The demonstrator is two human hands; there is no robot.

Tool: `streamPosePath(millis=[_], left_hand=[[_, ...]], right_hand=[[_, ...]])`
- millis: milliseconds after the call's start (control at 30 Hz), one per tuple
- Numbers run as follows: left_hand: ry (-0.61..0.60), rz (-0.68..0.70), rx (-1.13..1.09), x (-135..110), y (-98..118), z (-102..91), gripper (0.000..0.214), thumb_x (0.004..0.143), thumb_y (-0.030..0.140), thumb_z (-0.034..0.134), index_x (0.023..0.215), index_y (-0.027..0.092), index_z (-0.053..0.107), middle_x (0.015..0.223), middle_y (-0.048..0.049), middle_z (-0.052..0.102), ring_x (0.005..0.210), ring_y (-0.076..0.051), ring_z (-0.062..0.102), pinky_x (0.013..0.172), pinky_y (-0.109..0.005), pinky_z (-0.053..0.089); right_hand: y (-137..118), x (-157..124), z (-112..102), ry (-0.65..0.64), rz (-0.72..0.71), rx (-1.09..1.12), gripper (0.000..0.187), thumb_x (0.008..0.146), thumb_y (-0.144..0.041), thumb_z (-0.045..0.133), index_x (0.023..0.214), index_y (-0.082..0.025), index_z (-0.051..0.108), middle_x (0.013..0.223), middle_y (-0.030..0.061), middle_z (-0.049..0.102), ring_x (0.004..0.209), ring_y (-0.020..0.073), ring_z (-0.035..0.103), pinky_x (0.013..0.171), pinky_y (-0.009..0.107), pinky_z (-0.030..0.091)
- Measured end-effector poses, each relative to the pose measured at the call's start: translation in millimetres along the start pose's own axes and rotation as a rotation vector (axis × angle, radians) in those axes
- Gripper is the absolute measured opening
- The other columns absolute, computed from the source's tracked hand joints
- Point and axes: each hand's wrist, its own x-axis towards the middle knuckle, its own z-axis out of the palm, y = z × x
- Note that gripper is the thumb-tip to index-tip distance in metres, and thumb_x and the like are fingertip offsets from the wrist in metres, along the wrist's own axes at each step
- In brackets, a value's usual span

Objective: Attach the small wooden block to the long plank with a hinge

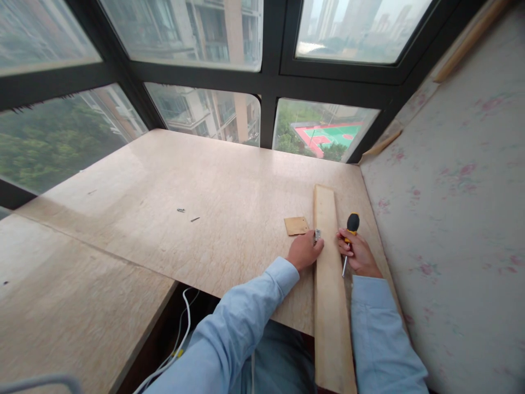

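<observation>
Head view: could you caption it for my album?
Left hand holds a small metal piece against a wooden plank; right hand grips a screwdriver.

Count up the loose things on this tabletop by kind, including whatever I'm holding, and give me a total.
Wooden plank: 1
Screwdriver, in the right hand: 1
Small metal piece, at the left hand: 1
Brown square piece: 1
Loose screws: 2
Total: 6
</observation>
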Motion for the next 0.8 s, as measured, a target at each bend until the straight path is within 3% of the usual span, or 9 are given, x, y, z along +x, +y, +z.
streamPosePath(millis=[133,267,533,800], left_hand=[[0.037,-0.059,0.000,-0.5,0.4,3.9,0.034,0.092,0.038,0.047,0.112,0.014,0.061,0.097,-0.0138,0.070,0.090,-0.026,0.066,0.082,-0.034,0.048],[-0.008,-0.066,-0.159,3.5,-3.8,-1.2,0.033,0.087,0.035,0.056,0.113,0.016,0.061,0.094,-0.0100,0.070,0.085,-0.023,0.066,0.079,-0.031,0.050],[-0.130,-0.137,-0.489,4.3,-11.8,0.2,0.039,0.085,0.034,0.054,0.120,0.016,0.055,0.064,0.0004,0.061,0.041,-0.013,0.052,0.046,-0.025,0.045],[-0.183,-0.151,-0.552,1.8,-10.2,-5.9,0.036,0.083,0.026,0.053,0.117,0.015,0.057,0.067,0.0015,0.059,0.041,-0.011,0.050,0.044,-0.023,0.044]], right_hand=[[-0.5,-1.6,2.2,0.005,-0.019,0.003,0.032,0.060,-0.027,0.086,0.069,-0.014,0.058,0.063,-0.0014,0.058,0.037,-0.0004,0.033,0.025,0.009,0.023],[-0.7,-1.2,1.0,-0.018,-0.006,-0.011,0.033,0.061,-0.030,0.085,0.069,-0.014,0.057,0.055,-0.0040,0.051,0.035,-0.0002,0.031,0.025,0.009,0.024],[-1.5,-0.9,-0.9,-0.031,0.014,0.024,0.035,0.060,-0.030,0.086,0.068,-0.014,0.056,0.054,-0.0049,0.049,0.036,-0.0003,0.031,0.026,0.008,0.024],[-3.2,-5.9,2.2,-0.038,-0.004,0.050,0.038,0.056,-0.029,0.087,0.069,-0.015,0.054,0.062,-0.0028,0.057,0.038,-0.0008,0.032,0.027,0.007,0.024]])
